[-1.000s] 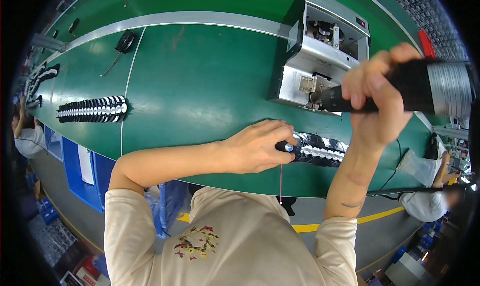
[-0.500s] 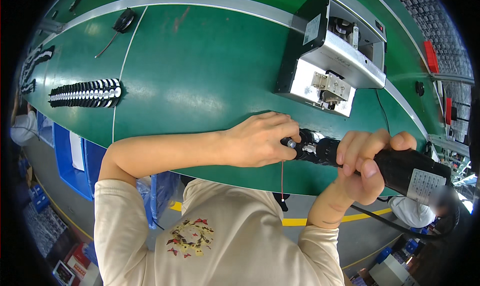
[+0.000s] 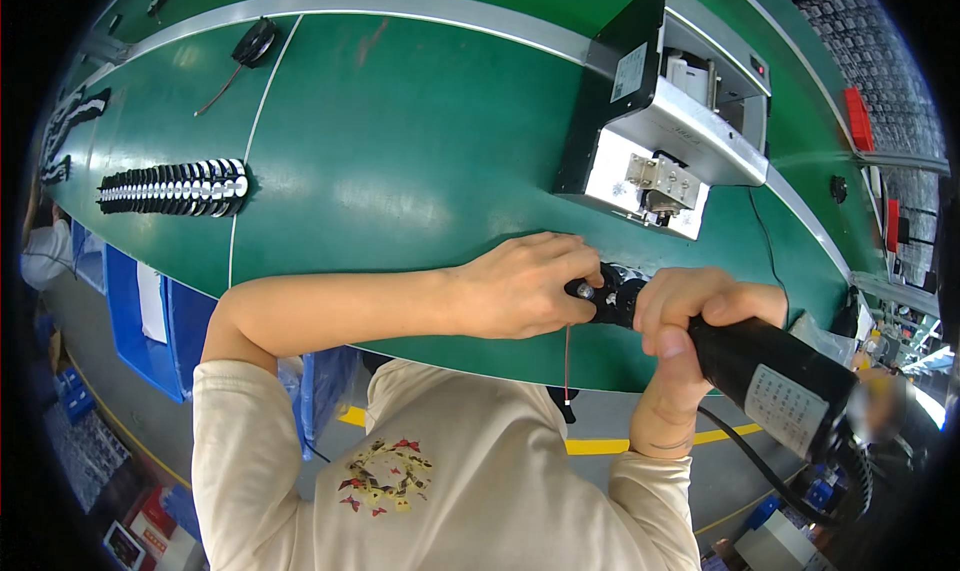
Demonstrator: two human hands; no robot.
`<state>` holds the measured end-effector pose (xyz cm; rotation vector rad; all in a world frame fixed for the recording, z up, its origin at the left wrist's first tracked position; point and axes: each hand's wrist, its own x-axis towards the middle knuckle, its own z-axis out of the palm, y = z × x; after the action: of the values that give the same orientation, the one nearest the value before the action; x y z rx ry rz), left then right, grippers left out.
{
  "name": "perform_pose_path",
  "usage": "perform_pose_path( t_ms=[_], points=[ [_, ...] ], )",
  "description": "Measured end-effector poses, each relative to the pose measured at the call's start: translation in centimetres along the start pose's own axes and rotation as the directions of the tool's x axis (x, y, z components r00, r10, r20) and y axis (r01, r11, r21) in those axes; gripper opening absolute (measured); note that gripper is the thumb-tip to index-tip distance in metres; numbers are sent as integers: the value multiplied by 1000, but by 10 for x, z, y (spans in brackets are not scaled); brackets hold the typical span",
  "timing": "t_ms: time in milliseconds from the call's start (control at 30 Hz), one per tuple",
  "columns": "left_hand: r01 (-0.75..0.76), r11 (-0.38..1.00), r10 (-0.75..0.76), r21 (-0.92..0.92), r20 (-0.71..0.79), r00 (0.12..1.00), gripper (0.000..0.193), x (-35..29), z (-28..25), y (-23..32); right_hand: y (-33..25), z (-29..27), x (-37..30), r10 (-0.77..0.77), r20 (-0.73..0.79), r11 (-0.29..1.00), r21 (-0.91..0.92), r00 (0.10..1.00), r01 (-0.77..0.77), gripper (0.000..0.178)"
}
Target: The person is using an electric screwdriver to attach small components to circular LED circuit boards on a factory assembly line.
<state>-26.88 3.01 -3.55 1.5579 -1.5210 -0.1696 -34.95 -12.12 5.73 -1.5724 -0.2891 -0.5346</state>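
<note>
My right hand (image 3: 685, 311) is wrapped round a corded black electric screwdriver (image 3: 775, 386) with a white label on its body. The tool lies tilted, and its nose points left toward a small black part (image 3: 603, 303). My left hand (image 3: 525, 286) closes its fingers on that part near the table's front edge. A bright metal piece shows at the part's near side. From below the left fingers hangs a thin red wire (image 3: 567, 366) with a small white connector at its end. The left fingers and the right hand hide much of the part and the screwdriver's tip.
A metal machine with a black side (image 3: 640, 141) stands behind my hands on the green table (image 3: 400, 141). At left lies a row of stacked black-and-white parts (image 3: 175, 187). A round black part with a wire (image 3: 254, 43) lies farther back. A blue bin (image 3: 185, 336) is below the left edge.
My right hand has shifted left with the screwdriver, closer to the left hand. The tool's rear end has swung down and nearer. My left hand keeps nearly the same place.
</note>
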Motion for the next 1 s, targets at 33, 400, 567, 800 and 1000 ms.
perform_pose_path(
  t_ms=[33,400,567,800,1000],
  points=[
    [-8,1000,8,3,-5,1000,10,-1,0,-1,1,1,1,9,18,1000,20,1000,-10,35],
    [-28,999,26,46,33,999,16,-2,-1,-2,-10,-19,63,-158,-240,984,40,958,172,44],
    [-24,999,22,45,43,999,17,0,0,-2,-1,-21,70,-132,-208,988,-102,969,113,41],
    [-17,999,17,31,19,1000,15,-5,4,-4,0,-6,57,-80,-204,996,17,976,85,42],
    [-16,999,13,49,55,998,15,0,-1,0,-21,-2,8,-73,-189,982,160,979,104,46]
  ],
)
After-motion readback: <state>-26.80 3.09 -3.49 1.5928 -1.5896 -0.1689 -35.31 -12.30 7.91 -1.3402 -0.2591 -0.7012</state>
